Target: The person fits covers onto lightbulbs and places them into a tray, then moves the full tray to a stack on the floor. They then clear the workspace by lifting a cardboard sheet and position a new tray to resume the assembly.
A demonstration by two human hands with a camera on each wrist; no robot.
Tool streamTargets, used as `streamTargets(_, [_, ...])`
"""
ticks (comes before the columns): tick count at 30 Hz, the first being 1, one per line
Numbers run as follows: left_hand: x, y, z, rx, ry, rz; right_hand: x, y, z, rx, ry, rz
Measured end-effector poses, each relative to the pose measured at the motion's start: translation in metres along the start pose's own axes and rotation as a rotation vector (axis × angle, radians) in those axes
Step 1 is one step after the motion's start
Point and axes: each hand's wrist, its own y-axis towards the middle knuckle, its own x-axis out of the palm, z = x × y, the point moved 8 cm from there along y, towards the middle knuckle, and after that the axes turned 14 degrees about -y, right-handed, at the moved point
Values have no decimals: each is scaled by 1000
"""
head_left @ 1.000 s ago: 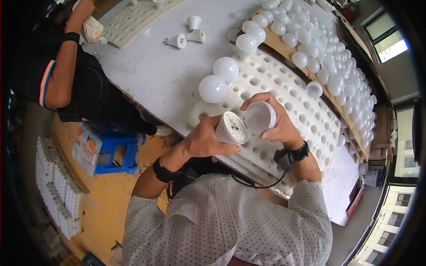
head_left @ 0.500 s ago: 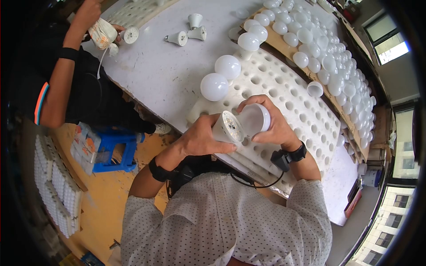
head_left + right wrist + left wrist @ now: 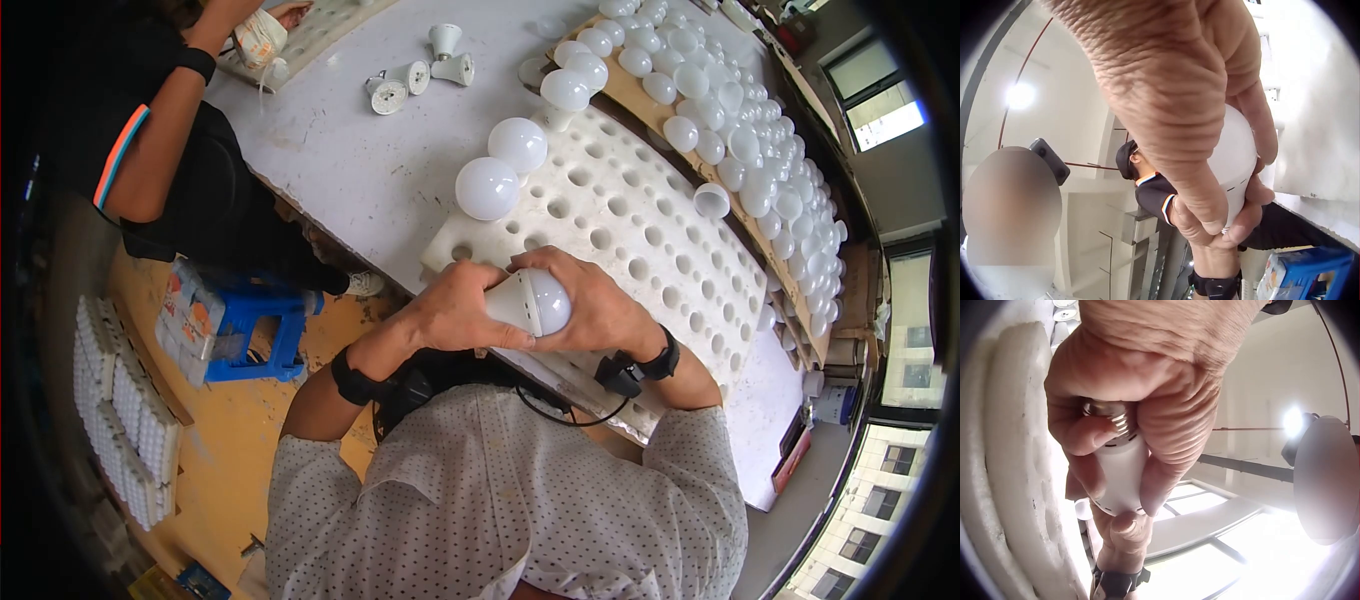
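Observation:
My left hand (image 3: 455,310) grips the white tapered bulb base (image 3: 508,306), its thumb along the near side. In the left wrist view its fingers curl round the metal screw end (image 3: 1110,411) and the white body (image 3: 1124,472). The round milky cover (image 3: 549,300) sits against the base's wide rim, and my right hand (image 3: 598,308) wraps round it. The right wrist view has the cover (image 3: 1235,147) between the right thumb and fingers. No circuit board shows between cover and base.
A white foam board (image 3: 640,235) with rows of holes lies beyond my hands, two round bulbs (image 3: 487,188) at its left edge. Many milky covers (image 3: 740,145) crowd the right. Several bases (image 3: 408,77) lie at the back. Another person (image 3: 150,170) is at the left, by a blue stool (image 3: 262,335).
My hands have come together, and the cover that was apart from the base is now against its rim. Another base has appeared with the others at the back; the other person's arm has moved.

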Motion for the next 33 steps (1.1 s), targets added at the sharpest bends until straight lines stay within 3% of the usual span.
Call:
streamTargets(2, [-1, -1, 0, -4, 19, 1, 3, 2, -1, 4, 4, 1])
streamTargets(7, [6, -1, 8, 83, -70, -60, -5, 0, -18, -255, 45, 308])
streamTargets(10, [13, 1, -2, -58, -87, -135, 4, -5, -10, -265, 142, 285])
streamTargets(14, [20, 3, 7, 20, -228, -129, -1, -9, -9, -282, 178, 313])
streamTargets(17, [19, 9, -11, -113, -289, -132, -4, -4, -6, -292, 201, 245])
streamTargets(20, [17, 6, -8, -106, -316, -160, -15, 0, 9, -167, 292, 209])
streamTargets(22, [1, -9, -7, -67, -326, -83, -61, -10, 28, -39, 203, 358])
streamTargets(24, [-31, -25, 7, -70, -243, 71, -118, -14, 61, 87, -154, 561])
streamTargets(26, [-56, -27, 14, -50, -250, 108, -149, -10, 108, 368, -262, 679])
streamTargets(28, [-83, -20, 15, -19, -258, 154, -165, 14, 124, 300, -512, 716])
streamTargets(30, [-139, -7, 9, 65, -85, 496, -166, 33, 146, 326, -544, 712])
streamTargets(31, [-153, 2, 2, 71, -81, 498, -166, 43, 151, 298, -580, 703])
streamTargets(32, [-177, 5, -1, 126, -19, 652, -166, 51, 151, 276, -617, 694])
streamTargets(33, [-200, 6, -5, 179, 41, 799, -165, 53, 163, 387, -474, 650])
